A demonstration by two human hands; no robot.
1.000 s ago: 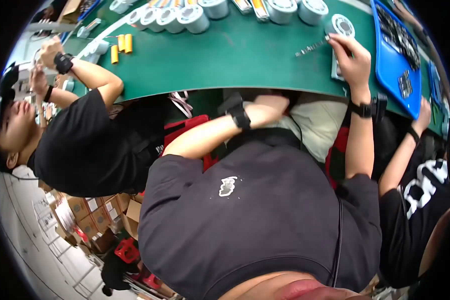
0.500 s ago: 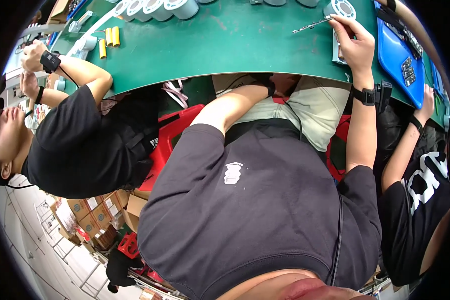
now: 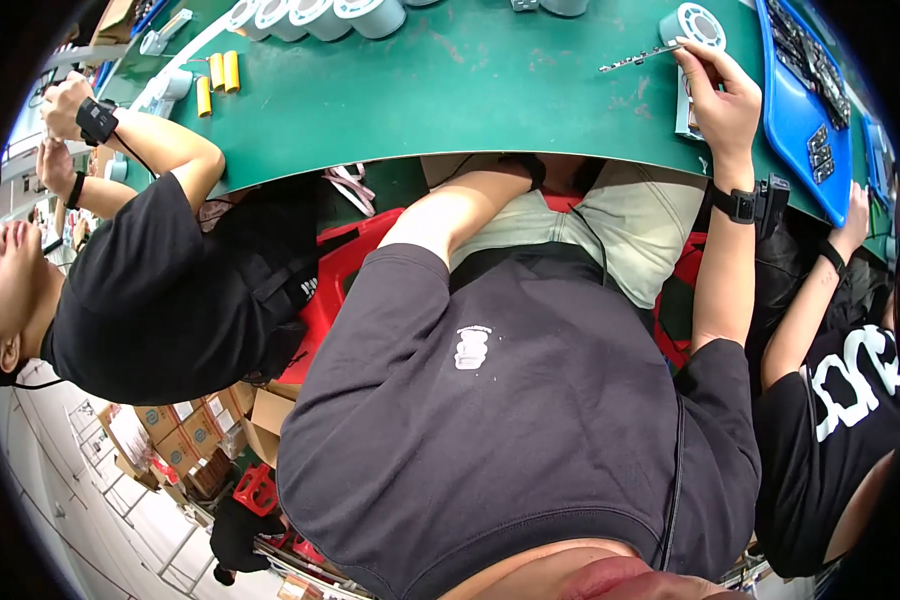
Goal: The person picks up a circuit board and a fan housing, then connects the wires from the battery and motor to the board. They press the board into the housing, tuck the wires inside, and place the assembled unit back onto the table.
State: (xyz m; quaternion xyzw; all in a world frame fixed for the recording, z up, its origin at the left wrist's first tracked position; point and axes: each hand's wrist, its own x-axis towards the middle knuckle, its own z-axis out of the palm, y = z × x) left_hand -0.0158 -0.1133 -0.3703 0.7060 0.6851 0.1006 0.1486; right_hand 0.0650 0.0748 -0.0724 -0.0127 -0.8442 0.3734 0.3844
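In my right hand, raised over the right side of the green table, a thin circuit board is pinched between thumb and fingers. The board is seen nearly edge-on and points left. Just behind that hand stands a pale grey round housing with a ring of openings in its face. A pale rectangular case lies beside it, partly covered by the fingers. My left hand is down at my lap under the table edge, in shadow; its fingers are hidden.
A blue tray with dark circuit boards is at the right, a co-worker's hand at its near end. More grey housings line the far edge. Orange cylindrical cells stand at the left, near another co-worker's arms.
The view has shifted slightly, so the table's things sit a little lower and farther right. My right hand keeps its pinch on the circuit board. My left hand is darker and less visible.
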